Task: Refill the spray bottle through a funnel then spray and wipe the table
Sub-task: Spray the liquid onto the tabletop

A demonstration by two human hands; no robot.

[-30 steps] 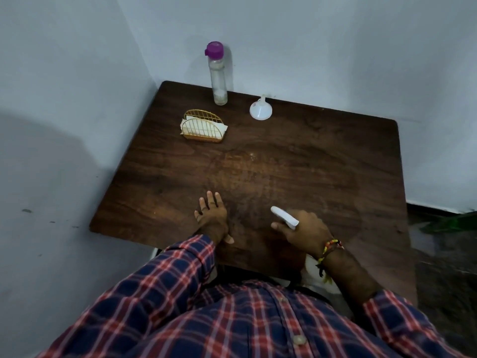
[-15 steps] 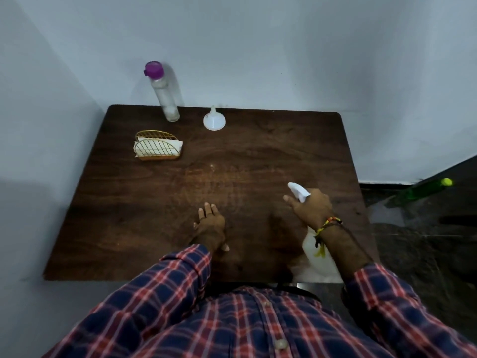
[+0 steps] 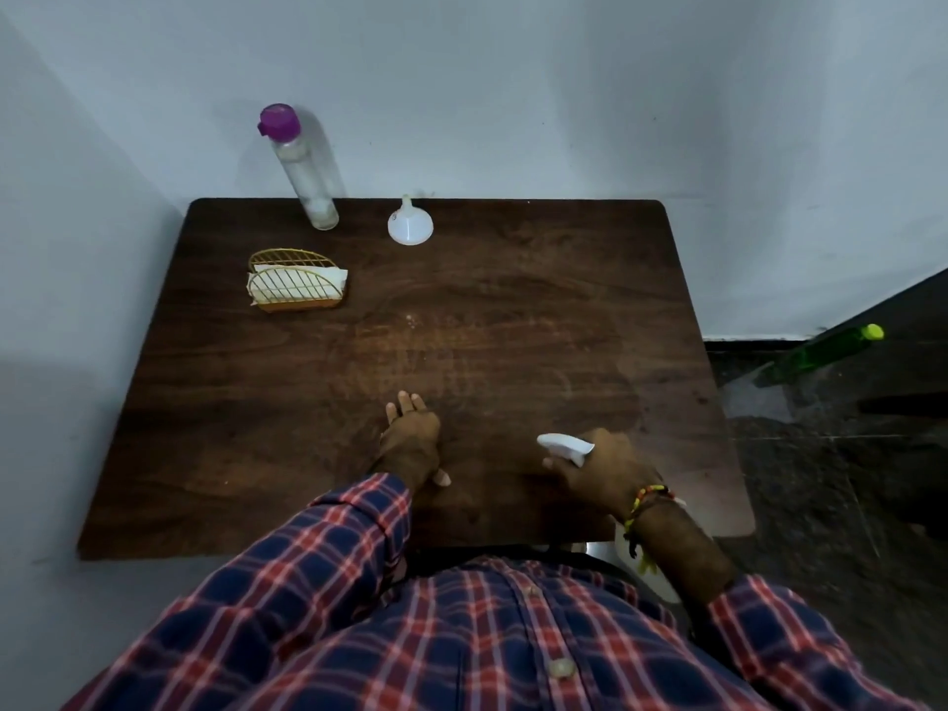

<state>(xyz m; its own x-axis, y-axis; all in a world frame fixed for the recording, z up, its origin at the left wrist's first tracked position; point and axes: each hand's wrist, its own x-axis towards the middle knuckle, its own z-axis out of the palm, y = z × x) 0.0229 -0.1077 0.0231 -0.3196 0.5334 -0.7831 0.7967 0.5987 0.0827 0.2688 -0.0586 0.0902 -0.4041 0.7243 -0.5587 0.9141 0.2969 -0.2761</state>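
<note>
On the dark wood-grain table (image 3: 564, 310): one gold wire napkin holder (image 3: 296, 282) with white napkins at 10 o'clock, one tall clear bottle (image 3: 302, 171) with a purple cap at 11, one white plastic funnel (image 3: 410, 227) mouth-down at 12. Near 6 o'clock, left hand (image 3: 410, 439) flat on the wood, fingers straight, holding nothing. At 5 o'clock, right hand (image 3: 603, 469) curled round one spray bottle (image 3: 566, 446), white nozzle pointing left, body hidden below the table edge; beaded bracelet on wrist.
</note>
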